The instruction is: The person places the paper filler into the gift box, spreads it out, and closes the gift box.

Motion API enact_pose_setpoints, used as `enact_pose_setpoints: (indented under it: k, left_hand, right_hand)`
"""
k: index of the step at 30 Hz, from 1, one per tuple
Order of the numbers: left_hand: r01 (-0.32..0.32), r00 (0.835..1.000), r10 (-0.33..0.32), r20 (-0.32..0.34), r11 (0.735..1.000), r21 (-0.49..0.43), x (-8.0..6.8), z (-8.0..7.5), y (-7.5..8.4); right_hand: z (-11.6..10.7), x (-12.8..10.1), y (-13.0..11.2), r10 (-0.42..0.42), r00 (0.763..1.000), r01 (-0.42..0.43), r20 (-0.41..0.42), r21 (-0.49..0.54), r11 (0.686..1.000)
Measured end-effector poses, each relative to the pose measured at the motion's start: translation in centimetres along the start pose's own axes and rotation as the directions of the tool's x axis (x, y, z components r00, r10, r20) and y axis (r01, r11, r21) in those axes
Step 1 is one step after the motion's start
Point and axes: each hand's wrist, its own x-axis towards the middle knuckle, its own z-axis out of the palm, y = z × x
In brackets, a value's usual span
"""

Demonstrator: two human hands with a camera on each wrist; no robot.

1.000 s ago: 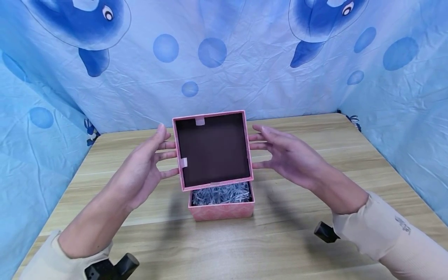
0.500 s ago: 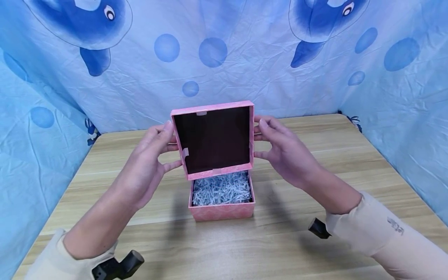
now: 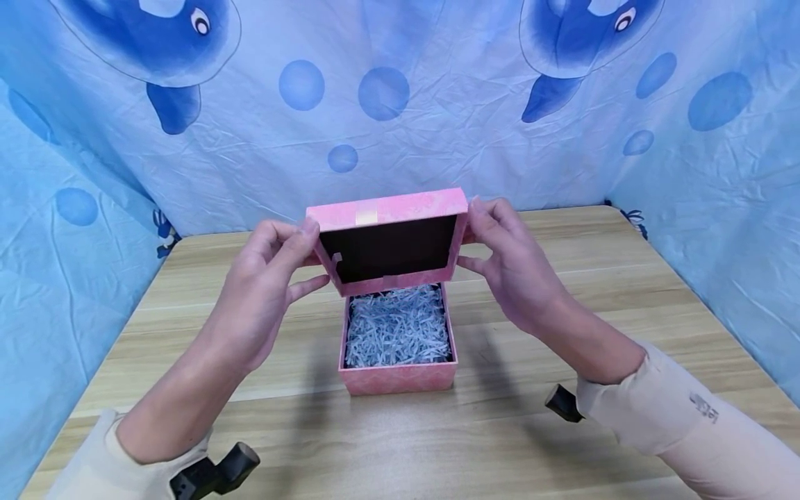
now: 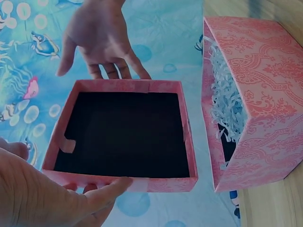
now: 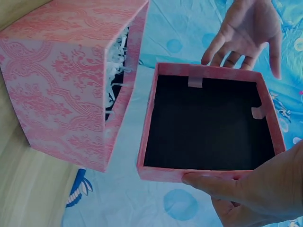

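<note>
A pink box lid (image 3: pixel 387 208) is held tilted between both hands, its dark inside facing me. My left hand (image 3: pixel 262 285) holds its left side, the thumb at the upper left corner. On the opposite side my right hand (image 3: pixel 515 271) holds it with thumb and fingers at the edge. In the wrist views the lid (image 4: pixel 123 135) has small pale tabs along its walls. Beneath and nearer to me, the pink patterned box base (image 3: pixel 400 379) sits uncovered on the table. Pale blue shredded paper (image 3: pixel 400 330) fills it. The lid's lower edge overlaps the base's far rim in the head view.
The wood-grain table (image 3: pixel 187 347) stretches out on both sides of the box. A blue curtain (image 3: pixel 425 125) with whale and bubble prints hangs behind it and along both sides. Black wrist cameras (image 3: pixel 219 472) project from the cream sleeves (image 3: pixel 662 403).
The lid has tipped, its top edge swinging toward me and its lower edge rising. Its front outer wall and more of the shredded paper now show. The thumbs have come to its corners.
</note>
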Motion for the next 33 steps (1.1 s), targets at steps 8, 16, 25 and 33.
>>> enact_pose_setpoints:
  k: [8,16,25,33]
  left_hand:
    - [0.014,0.998,-0.009,-0.057,0.995,0.094,0.3,-0.3,-0.4]
    - [0.065,0.998,-0.057,-0.038,0.959,0.277,0.1,-0.7,-0.6]
    - [0.084,0.996,-0.087,-0.003,0.948,0.308,0.2,-0.9,-1.5]
    - [0.130,0.991,-0.130,-0.018,0.948,0.291,-0.1,-0.6,-2.3]
  right_hand:
    - [-0.1,-0.3,-0.3,0.081,0.996,-0.078,0.034,-0.068,0.995]
    - [-1.0,-0.5,0.1,0.098,0.995,-0.093,0.020,-0.184,0.979]
    - [-1.8,-0.6,1.1,0.012,0.998,0.007,0.056,-0.329,0.944]
    - [-2.1,-1.0,1.6,-0.031,0.997,0.058,0.073,-0.389,0.919]
